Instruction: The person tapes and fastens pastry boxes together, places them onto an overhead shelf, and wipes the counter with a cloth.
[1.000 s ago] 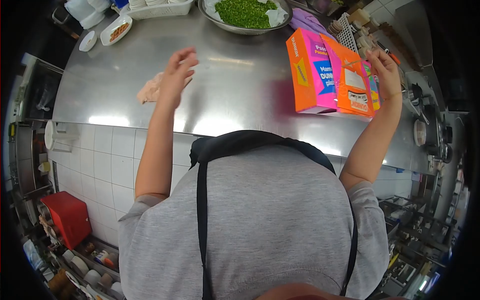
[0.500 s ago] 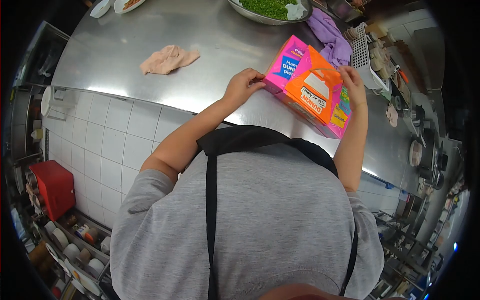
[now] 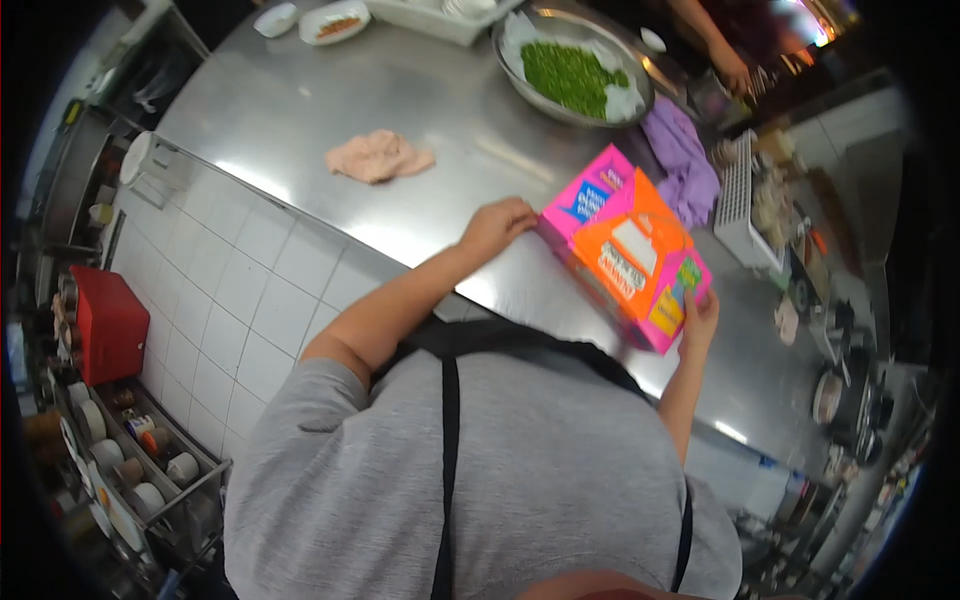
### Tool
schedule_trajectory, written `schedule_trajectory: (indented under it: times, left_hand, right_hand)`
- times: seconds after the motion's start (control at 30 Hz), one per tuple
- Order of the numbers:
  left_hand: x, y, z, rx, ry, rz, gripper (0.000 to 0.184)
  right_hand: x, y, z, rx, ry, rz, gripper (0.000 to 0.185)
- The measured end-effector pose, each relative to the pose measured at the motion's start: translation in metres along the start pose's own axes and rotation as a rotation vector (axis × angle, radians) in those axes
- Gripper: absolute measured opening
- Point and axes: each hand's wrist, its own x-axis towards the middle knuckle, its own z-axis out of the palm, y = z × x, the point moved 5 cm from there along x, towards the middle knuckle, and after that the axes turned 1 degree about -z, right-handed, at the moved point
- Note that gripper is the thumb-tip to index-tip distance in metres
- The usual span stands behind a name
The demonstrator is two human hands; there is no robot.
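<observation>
A pink and orange Dunkin' donut box (image 3: 622, 250) rests at an angle on the steel table, its orange panel with a white label facing up. My left hand (image 3: 498, 228) has its fingertips closed on the box's left corner. At the opposite end, my right hand (image 3: 702, 318) grips the pink side, thumb on the printed face and the other fingers mostly hidden behind. Beyond the box lie a crumpled purple cloth (image 3: 684, 170) and a metal bowl (image 3: 545, 100) of chopped greens (image 3: 570, 78) on white paper.
A peach cloth (image 3: 378, 157) lies on the steel table (image 3: 290, 130). White dishes (image 3: 335, 22) and a white tray (image 3: 440, 18) stand along the back. A white basket (image 3: 738, 205) is to the right. Another person's hand (image 3: 735, 75) shows at the upper right.
My right hand has moved from the orange top of the box down to its right end. My left hand stays at the left corner. The view has shifted, showing more of the far side.
</observation>
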Motion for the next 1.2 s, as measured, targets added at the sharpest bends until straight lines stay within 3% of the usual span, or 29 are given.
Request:
schedule_trajectory:
  times: [0.2, 0.37, 0.43, 0.47, 0.5, 0.57, 0.63, 0.67, 0.8, 0.9, 0.97, 1.03, 1.13, 1.17, 1.2]
  left_hand:
    - [0.002, -0.004, -0.021, 0.066, -0.028, 0.057, 0.012]
    - [0.010, -0.026, -0.036, 0.003, -0.132, 0.102, 0.015]
    - [0.013, -0.026, -0.054, 0.019, -0.256, 0.273, 0.017]
    - [0.009, -0.027, -0.067, 0.023, -0.310, 0.362, 0.017]
    - [0.005, -0.039, -0.080, 0.041, -0.328, 0.374, 0.017]
    - [0.011, -0.060, -0.127, 0.065, -0.314, 0.385, 0.017]
    - [0.021, -0.093, -0.173, 0.134, -0.260, 0.445, 0.016]
    - [0.025, -0.108, -0.198, 0.210, -0.202, 0.487, 0.015]
    - [0.061, -0.143, -0.274, 0.396, -0.306, 0.477, 0.016]
    - [0.111, -0.177, -0.318, -0.121, -0.298, -0.044, 0.024]
    - [0.162, -0.209, -0.344, -0.452, -0.036, -0.163, 0.028]
    - [0.217, -0.206, -0.389, -0.588, 0.166, -0.207, 0.032]
    - [0.287, -0.240, -0.416, -0.862, 0.321, -0.251, 0.036]
    - [0.304, -0.242, -0.422, -0.864, 0.361, -0.236, 0.024]
    - [0.322, -0.254, -0.423, -0.902, 0.331, -0.269, 0.024]
  right_hand:
    - [0.004, -0.005, 0.012, -0.234, -0.002, -0.020, 0.051]
    - [0.019, -0.011, 0.026, -0.240, -0.031, 0.070, 0.054]
    - [0.025, -0.034, 0.040, -0.504, -0.025, -0.311, 0.060]
    - [0.017, -0.054, 0.049, -0.764, 0.133, -0.448, 0.060]
    - [0.006, -0.109, 0.073, -1.033, 0.303, -0.583, 0.060]
    - [0.008, -0.177, 0.131, -0.801, 0.389, -0.677, 0.053]
    - [0.017, -0.246, 0.224, -0.560, 0.190, -0.670, 0.044]
    - [0.012, -0.282, 0.282, -0.491, 0.057, -0.780, 0.038]
    - [0.045, -0.341, 0.485, -0.312, -0.486, -0.694, 0.038]
    - [0.094, -0.368, 0.620, -0.119, -0.681, -0.702, 0.040]
    - [0.124, -0.386, 0.692, -0.057, -0.634, -0.585, 0.044]
    - [0.158, -0.398, 0.753, -0.214, -0.539, -0.630, 0.043]
    - [0.192, -0.397, 0.824, -0.588, -0.563, -0.574, 0.057]
    - [0.204, -0.385, 0.841, -0.545, -0.502, -0.475, 0.065]
    - [0.198, -0.387, 0.843, -0.534, -0.512, -0.470, 0.071]
